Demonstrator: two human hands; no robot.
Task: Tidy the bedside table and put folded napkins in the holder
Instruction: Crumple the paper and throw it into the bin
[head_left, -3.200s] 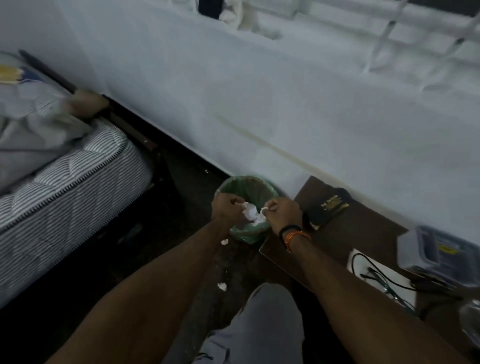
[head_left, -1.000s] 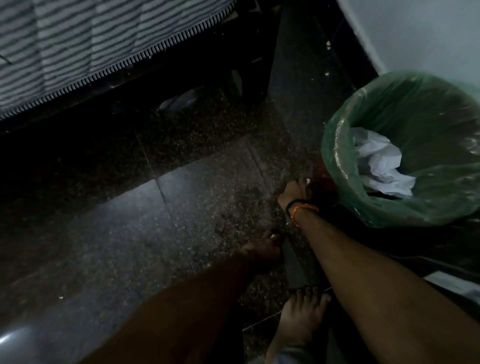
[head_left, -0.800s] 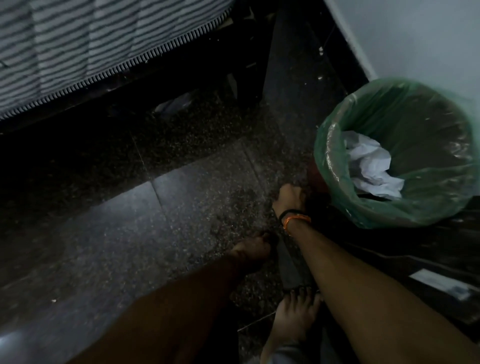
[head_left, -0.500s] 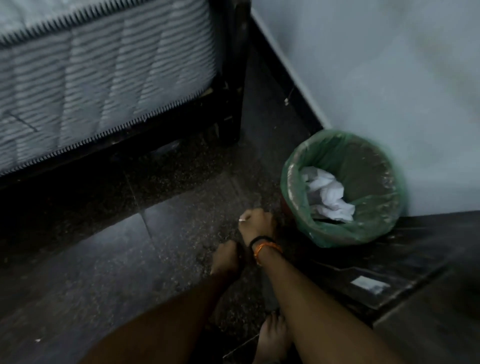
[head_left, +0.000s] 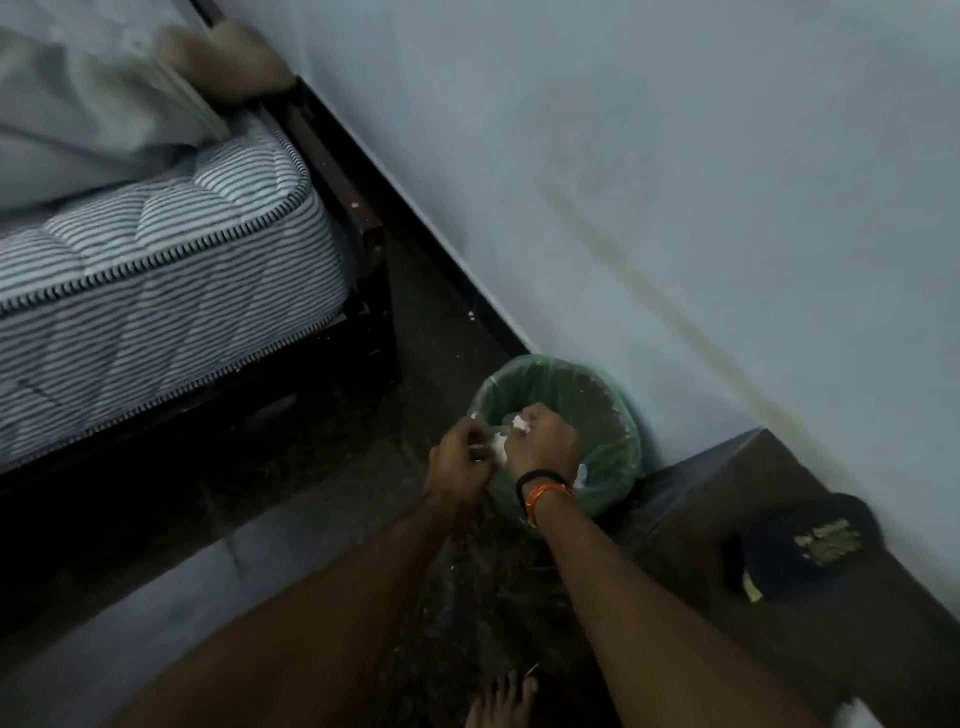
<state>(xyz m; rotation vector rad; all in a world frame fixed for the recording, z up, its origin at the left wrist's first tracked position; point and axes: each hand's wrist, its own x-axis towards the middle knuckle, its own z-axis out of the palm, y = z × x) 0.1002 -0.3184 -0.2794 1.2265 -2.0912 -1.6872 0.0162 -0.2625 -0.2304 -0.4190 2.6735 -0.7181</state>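
Observation:
A small bin with a green liner (head_left: 615, 415) stands on the floor against the wall, left of the dark bedside table (head_left: 779, 613). Both hands hover over the bin's near rim. My right hand (head_left: 543, 441), with black and orange bands on the wrist, is closed on small white paper scraps (head_left: 519, 423). My left hand (head_left: 460, 460) is just left of it, fingers pinched on a white scrap (head_left: 497, 444) between the two hands. Another bit of white paper (head_left: 581, 475) shows inside the bin below my right wrist.
A bed with a striped mattress (head_left: 156, 291) and dark frame fills the left. A dark pouch with gold print (head_left: 815, 551) lies on the bedside table. My bare foot (head_left: 501, 701) is on the dark floor at the bottom. A pale wall runs behind.
Both hands have risen from the floor beside the bin, where they picked up scraps, to above the bin's rim. The view has lifted, so the bed and table are in sight again.

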